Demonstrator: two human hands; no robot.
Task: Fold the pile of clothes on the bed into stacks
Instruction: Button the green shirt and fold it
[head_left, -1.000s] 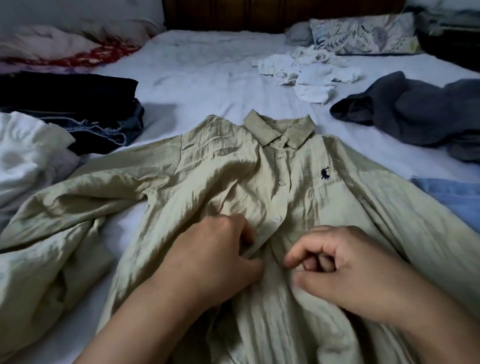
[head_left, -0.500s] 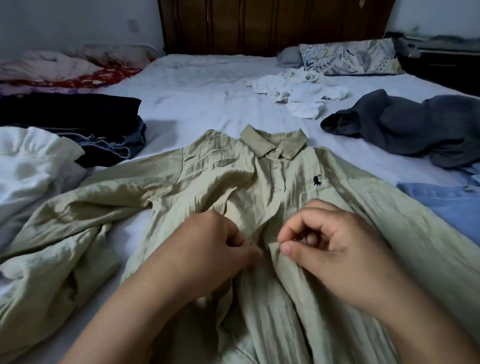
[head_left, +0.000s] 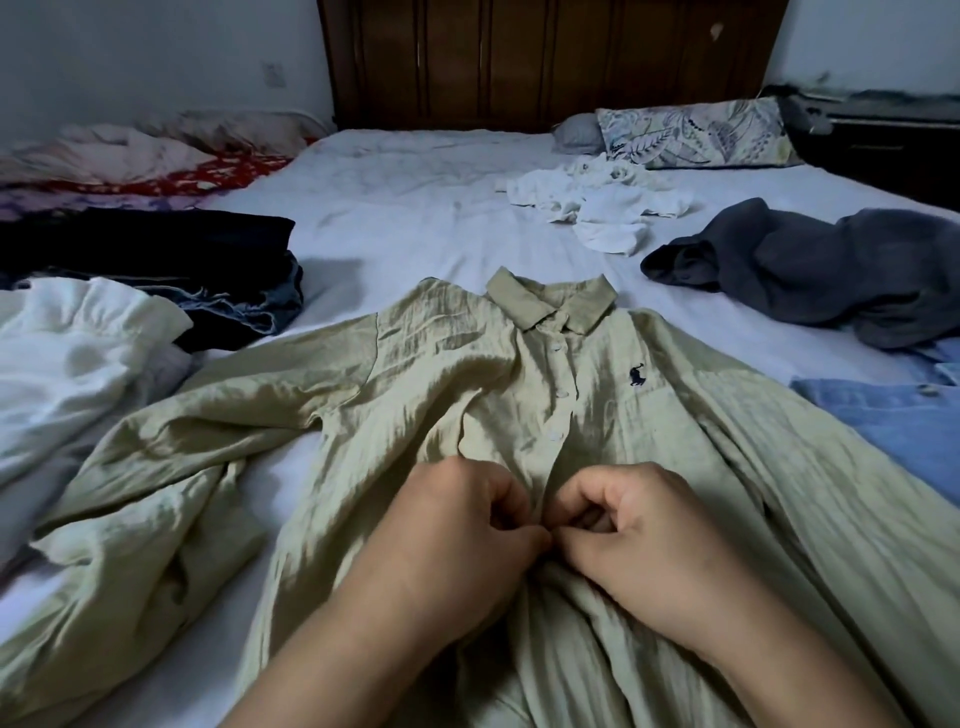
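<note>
A pale green button-up shirt (head_left: 467, 395) lies face up on the bed (head_left: 415, 218), at the middle of the near edge, collar pointing toward the headboard (head_left: 545, 57). Its upper buttons are fastened. One sleeve extends toward the bed's left edge and is bunched near the near-left corner.

The left hand (head_left: 447, 540) and the right hand (head_left: 639, 530) rest on the shirt's front placket, below the fastened buttons. Both hands have curled fingers and pinch the placket fabric between thumb and forefinger. The two thumb tips meet at the placket line. Whether a button sits between them cannot be told.

Other items on the bed:
- A stack of dark folded garments (head_left: 171, 265) lies near the left edge, with frayed denim showing at its bottom.
- A white garment (head_left: 67, 358) lies just beside that stack, nearer the near-left corner, touching the shirt's sleeve.
- A crumpled white garment (head_left: 602, 208) lies toward the far right, near a leaf-patterned pillow (head_left: 691, 135) at the far edge.
- A dark grey garment (head_left: 826, 270) lies loose along the right edge.
- A light blue garment (head_left: 893, 421) lies at the right edge, touching the shirt's other sleeve.
- Pink and red bedding (head_left: 145, 161) is heaped at the far-left corner.
</note>
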